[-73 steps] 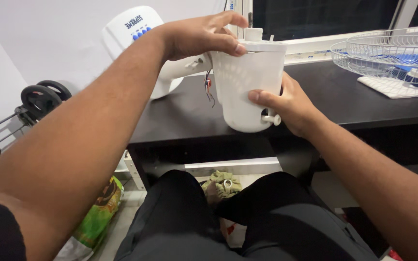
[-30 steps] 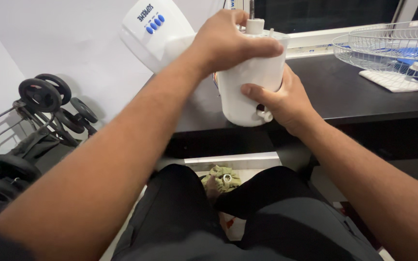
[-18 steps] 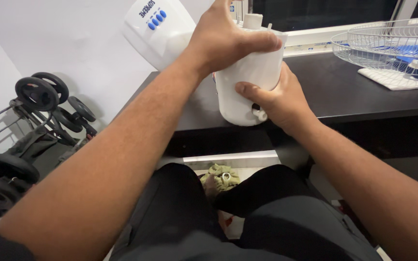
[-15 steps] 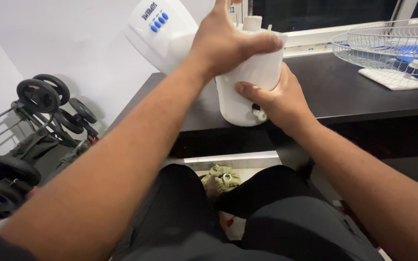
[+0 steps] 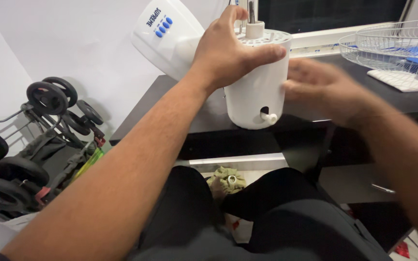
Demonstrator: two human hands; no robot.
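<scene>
Left hand (image 5: 223, 55) still clamped around white fan motor housing (image 5: 260, 82) over tabletop (image 5: 209, 113) front edge; right hand (image 5: 322, 87) just released, open, blurred.

Blurred hand, cropped edges

The right hand (image 5: 322, 89) is smeared by motion, so its fingers and grip cannot be told; the left hand (image 5: 226, 53) covers part of the white motor housing (image 5: 260, 92); the wire guard (image 5: 397, 41) runs off the right edge, the wheeled cart (image 5: 20, 140) off the left
</scene>
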